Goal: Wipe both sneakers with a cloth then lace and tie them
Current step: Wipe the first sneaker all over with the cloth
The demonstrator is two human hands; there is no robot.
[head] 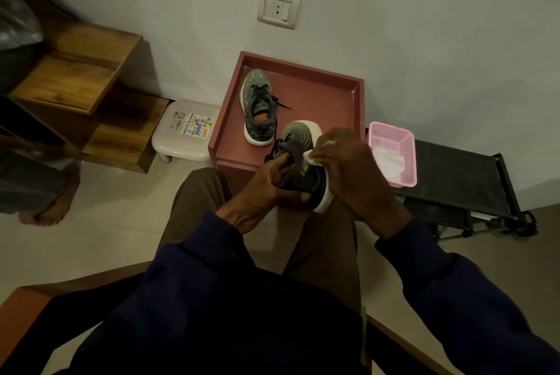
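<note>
Far left: we're seeing another person's bare foot (42, 212) standing on the floor, next to a wooden shelf unit (81, 86) standing against the wall. Right of it a small white stool (185, 132) with a sticker is sitting on the floor, just beside the red table (321, 95).

On the table's left part one sneaker (259, 107) is standing upright, toe pointing at the far wall, black laces trailing loose to its right. A wall socket (278, 7) is showing above it.

The person wearing the camera is sitting at the near side in navy sleeves and brown trousers. The left hand (260, 189) is gripping the second sneaker (298, 144): fingers curling round its heel end and opening, fingertips lying by the laces. That shoe is hanging in the air over the table's near edge and the person's knees, toe pointing far, rolled so the white sole is facing right, laces dangling.

The right hand (351, 171) is closing its fingers round a white cloth (311, 158) and pressing it on the shoe's right side near the sole. We're only getting small bits of cloth poking out of the grip.

Further right a pink basket (409, 159) is sitting on a black rack (463, 168), close to the table's right edge; touching or not, we can't tell. A white wad (388, 162) is lying inside it; cloth or paper, we can't tell.
</note>
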